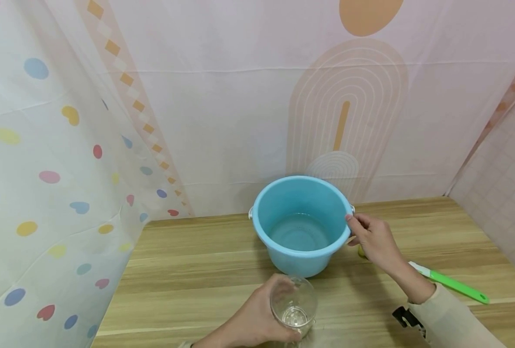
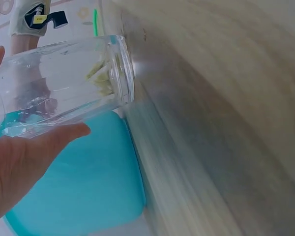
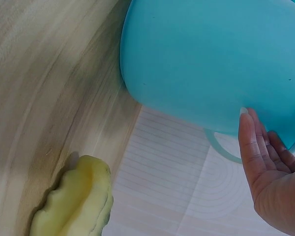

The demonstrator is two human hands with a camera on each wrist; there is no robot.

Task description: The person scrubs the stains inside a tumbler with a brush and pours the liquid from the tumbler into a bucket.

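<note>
A clear cup, its mouth facing up toward the head camera, is gripped by my left hand in front of the bucket. In the left wrist view the clear wall of the cup lies between thumb and fingers. The light-blue bucket stands upright on the table with shallow water at its bottom. My right hand pinches the bucket's right rim, thumb on top. From the right wrist, its fingers show along the outside of the bucket.
Right of the bucket lies a yellow sponge with a wavy edge, mostly hidden by my right hand in the head view. Farther right is a green-handled brush with a white head. Patterned curtains hang behind the wooden table and at its sides.
</note>
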